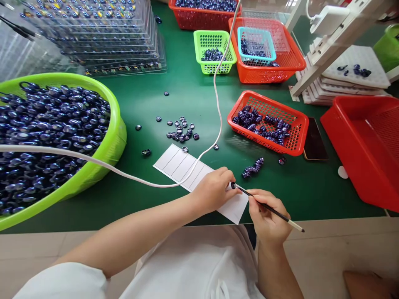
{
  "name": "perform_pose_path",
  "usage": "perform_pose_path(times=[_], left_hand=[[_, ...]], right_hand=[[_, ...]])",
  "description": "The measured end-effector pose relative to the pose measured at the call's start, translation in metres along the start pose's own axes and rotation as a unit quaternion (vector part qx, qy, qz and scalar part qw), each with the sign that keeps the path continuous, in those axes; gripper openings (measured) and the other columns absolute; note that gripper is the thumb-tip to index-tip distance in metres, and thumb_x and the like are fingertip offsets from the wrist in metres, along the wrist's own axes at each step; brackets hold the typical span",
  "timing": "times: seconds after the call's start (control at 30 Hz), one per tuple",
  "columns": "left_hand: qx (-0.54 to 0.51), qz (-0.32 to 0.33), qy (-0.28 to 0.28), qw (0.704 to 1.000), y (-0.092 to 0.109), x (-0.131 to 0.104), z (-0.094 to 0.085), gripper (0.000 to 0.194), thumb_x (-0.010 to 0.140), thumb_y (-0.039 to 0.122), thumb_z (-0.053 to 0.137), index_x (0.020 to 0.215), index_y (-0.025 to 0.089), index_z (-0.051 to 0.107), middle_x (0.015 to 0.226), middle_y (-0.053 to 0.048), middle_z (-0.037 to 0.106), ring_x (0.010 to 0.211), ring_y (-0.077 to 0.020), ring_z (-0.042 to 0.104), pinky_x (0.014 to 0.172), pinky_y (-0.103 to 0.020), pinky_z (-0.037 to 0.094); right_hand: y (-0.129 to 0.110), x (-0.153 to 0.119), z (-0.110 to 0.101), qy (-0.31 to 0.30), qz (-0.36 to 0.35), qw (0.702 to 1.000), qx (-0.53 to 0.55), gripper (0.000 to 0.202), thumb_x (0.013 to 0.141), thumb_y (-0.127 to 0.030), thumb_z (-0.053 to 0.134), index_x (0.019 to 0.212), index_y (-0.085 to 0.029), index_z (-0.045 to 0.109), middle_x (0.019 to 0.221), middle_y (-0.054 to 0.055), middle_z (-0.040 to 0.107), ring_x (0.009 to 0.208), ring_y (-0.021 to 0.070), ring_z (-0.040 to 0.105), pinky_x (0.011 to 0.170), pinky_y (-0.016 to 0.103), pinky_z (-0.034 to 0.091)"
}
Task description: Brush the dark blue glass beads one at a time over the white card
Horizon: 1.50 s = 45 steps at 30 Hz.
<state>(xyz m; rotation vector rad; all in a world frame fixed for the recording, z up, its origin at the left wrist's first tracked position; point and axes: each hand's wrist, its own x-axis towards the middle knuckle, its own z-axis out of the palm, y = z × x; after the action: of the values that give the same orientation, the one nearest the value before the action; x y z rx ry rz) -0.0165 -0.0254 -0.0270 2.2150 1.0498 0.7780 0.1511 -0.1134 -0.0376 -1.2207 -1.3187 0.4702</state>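
Observation:
My left hand (215,189) pinches a small dark shiny bead (233,185) above a white ruled paper strip (174,162). In my right hand (268,216) is a thin paintbrush (280,215), dark in the shaft with a pale end, gripped like a pen. Its tip meets the bead or comes very near it; I cannot tell which. Several loose dark beads (181,132) lie scattered past the paper. Beyond my hands rests a curved row of similar pieces (253,167) pressed together.
A big green basin (116,124) heaped with dark pieces stands left. Red basket (299,143) with bead rows sits ahead right, beside a phone (314,141). A white cable (218,108) crosses the table and paper. Small baskets and stacked clear trays (124,45) stand farther back.

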Motion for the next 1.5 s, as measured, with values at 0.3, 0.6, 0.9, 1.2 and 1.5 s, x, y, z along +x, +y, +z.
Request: perform_pose_path(times=[0.3, 0.6, 0.9, 1.2, 1.5], left_hand=[[0.004, -0.001, -0.004, 1.000, -0.0001, 0.0001, 0.0009, 0.023, 0.083, 0.023, 0.077, 0.081, 0.019, 0.054, 0.069, 0.004, 0.049, 0.061, -0.0124, 0.050, 0.055, -0.023, 0.039], [0.008, 0.004, -0.004, 1.000, 0.0006, 0.0004, -0.0001, 0.021, 0.085, 0.024, 0.075, 0.081, 0.019, 0.055, 0.070, 0.004, 0.050, 0.060, -0.0121, 0.050, 0.055, -0.023, 0.039], [0.009, -0.006, -0.008, 1.000, -0.0014, 0.0007, 0.0017, 0.016, 0.082, 0.016, 0.072, 0.080, 0.018, 0.056, 0.069, 0.004, 0.051, 0.062, -0.0128, 0.053, 0.056, -0.023, 0.041], [-0.038, -0.039, 0.001, 0.998, -0.0018, 0.0023, 0.0007, 0.021, 0.080, 0.019, 0.077, 0.081, 0.018, 0.057, 0.069, 0.005, 0.052, 0.061, -0.0113, 0.053, 0.056, -0.022, 0.042], [-0.030, -0.023, -0.010, 0.999, -0.0022, 0.0015, -0.0003, 0.015, 0.080, 0.012, 0.070, 0.081, 0.019, 0.057, 0.068, 0.005, 0.051, 0.062, -0.0117, 0.053, 0.057, -0.022, 0.042]], right_hand=[[0.0019, -0.0005, -0.0014, -0.007, 0.003, 1.000, -0.019, 0.033, 0.080, 0.000, 0.072, 0.104, -0.023, 0.067, 0.100, 0.005, 0.076, 0.088, 0.0213, 0.076, 0.067, 0.035, 0.065], [0.0008, -0.0007, -0.0002, -0.010, 0.019, 0.999, -0.038, 0.025, 0.083, -0.007, 0.071, 0.101, -0.024, 0.066, 0.097, 0.005, 0.077, 0.087, 0.0209, 0.076, 0.066, 0.035, 0.065], [-0.0003, 0.0039, -0.0022, -0.060, -0.004, 0.997, -0.042, 0.028, 0.083, -0.004, 0.069, 0.100, -0.026, 0.068, 0.101, 0.004, 0.075, 0.088, 0.0197, 0.075, 0.068, 0.033, 0.063], [-0.0014, 0.0043, -0.0040, -0.032, -0.043, 0.997, -0.058, 0.032, 0.081, -0.004, 0.071, 0.101, -0.029, 0.070, 0.103, 0.004, 0.076, 0.087, 0.0203, 0.075, 0.067, 0.034, 0.064], [-0.0006, 0.0051, -0.0014, -0.055, 0.018, 0.997, -0.054, 0.022, 0.084, -0.008, 0.070, 0.098, -0.025, 0.069, 0.099, 0.004, 0.077, 0.088, 0.0207, 0.076, 0.064, 0.031, 0.062]])
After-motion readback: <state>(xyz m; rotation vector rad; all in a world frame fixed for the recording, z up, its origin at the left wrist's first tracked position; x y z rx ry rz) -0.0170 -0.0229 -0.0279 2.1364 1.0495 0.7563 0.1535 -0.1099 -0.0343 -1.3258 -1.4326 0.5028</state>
